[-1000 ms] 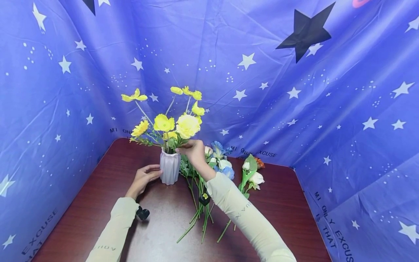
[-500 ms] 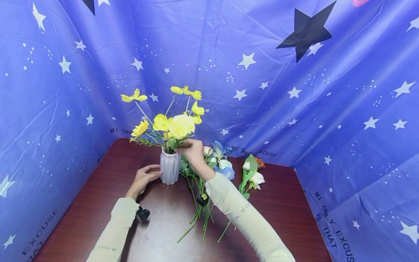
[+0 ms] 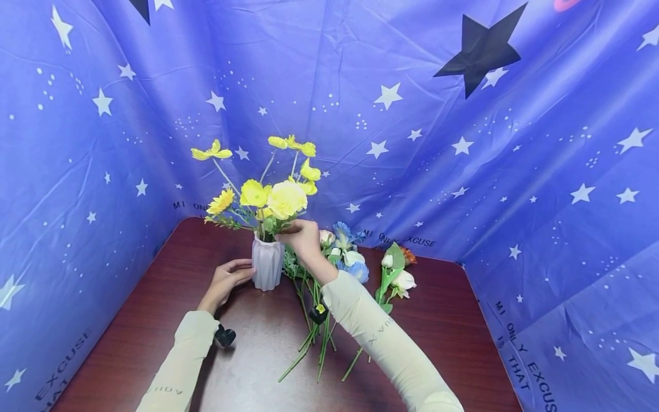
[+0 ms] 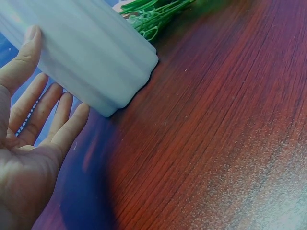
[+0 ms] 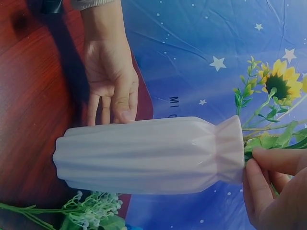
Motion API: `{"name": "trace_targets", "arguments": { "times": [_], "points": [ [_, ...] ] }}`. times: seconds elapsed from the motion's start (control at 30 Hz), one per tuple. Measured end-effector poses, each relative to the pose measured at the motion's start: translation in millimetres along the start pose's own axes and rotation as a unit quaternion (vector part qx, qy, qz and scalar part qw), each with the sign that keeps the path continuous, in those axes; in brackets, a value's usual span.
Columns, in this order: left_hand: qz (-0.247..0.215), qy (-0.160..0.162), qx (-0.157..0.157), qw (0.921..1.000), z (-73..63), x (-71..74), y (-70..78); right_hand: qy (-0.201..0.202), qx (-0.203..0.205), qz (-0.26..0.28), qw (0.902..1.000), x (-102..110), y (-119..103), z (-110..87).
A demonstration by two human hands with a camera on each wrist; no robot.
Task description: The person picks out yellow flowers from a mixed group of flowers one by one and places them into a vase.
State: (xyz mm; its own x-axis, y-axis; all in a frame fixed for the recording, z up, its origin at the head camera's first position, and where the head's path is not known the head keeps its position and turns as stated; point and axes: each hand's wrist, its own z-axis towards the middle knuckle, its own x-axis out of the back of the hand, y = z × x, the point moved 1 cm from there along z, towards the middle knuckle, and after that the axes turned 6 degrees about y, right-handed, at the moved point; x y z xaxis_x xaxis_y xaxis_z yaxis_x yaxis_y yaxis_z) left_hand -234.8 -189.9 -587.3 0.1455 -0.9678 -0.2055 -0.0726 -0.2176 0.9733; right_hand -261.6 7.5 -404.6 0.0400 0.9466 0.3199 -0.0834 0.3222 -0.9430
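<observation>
A pale ribbed vase point(image 3: 266, 266) stands upright on the table and holds several yellow flowers. Just above its mouth, my right hand point(image 3: 305, 239) pinches the green stem of a large pale yellow flower point(image 3: 287, 199); thumb and fingertips meet at the vase rim in the right wrist view. A sunflower-like bloom point(image 5: 279, 81) leans out beside it. My left hand point(image 3: 226, 281) is at the vase's left side, fingers loosely extended, fingertips touching or very near the wall point(image 4: 91, 57). The stems inside the vase are hidden.
Right of the vase, a bunch of blue and white flowers point(image 3: 353, 263) lies with green stems toward the front. Farther right lie white roses point(image 3: 404, 281) and an orange flower point(image 3: 409, 256). A blue star-printed cloth point(image 3: 329, 114) hangs around the brown table point(image 3: 247, 355).
The large pale yellow flower head has swung left, partly over the neighbouring yellow bloom. My right hand has barely shifted; my left hand and the vase have stayed in place.
</observation>
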Motion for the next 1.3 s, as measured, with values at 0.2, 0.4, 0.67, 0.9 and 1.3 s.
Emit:
{"name": "trace_targets", "arguments": {
  "times": [0.2,0.4,0.67,0.9,1.3],
  "points": [
    [-0.001,-0.002,0.003,1.0,-1.8,-0.1,1.9,-0.004,-0.002,0.004,1.0,1,-1,-1.6],
    [0.012,-0.009,0.003,0.9999,-3.4,0.9,0.9,-0.004,-0.011,0.004,0.9999,2,-1,-3.9],
    [0.004,-0.008,0.003,1.0,-5.5,0.2,1.2,-0.005,-0.029,-0.003,0.9996,7,-5,-8.2],
    [0.004,0.0,-0.001,1.0,-6.2,0.9,6.3,-0.018,-0.032,0.006,0.9993,12,-8,-8.2],
    [0.024,-0.001,0.002,0.9997,-8.6,0.3,12.1,-0.035,-0.027,0.066,0.9968,38,-18,-11.2]
  ]
}}
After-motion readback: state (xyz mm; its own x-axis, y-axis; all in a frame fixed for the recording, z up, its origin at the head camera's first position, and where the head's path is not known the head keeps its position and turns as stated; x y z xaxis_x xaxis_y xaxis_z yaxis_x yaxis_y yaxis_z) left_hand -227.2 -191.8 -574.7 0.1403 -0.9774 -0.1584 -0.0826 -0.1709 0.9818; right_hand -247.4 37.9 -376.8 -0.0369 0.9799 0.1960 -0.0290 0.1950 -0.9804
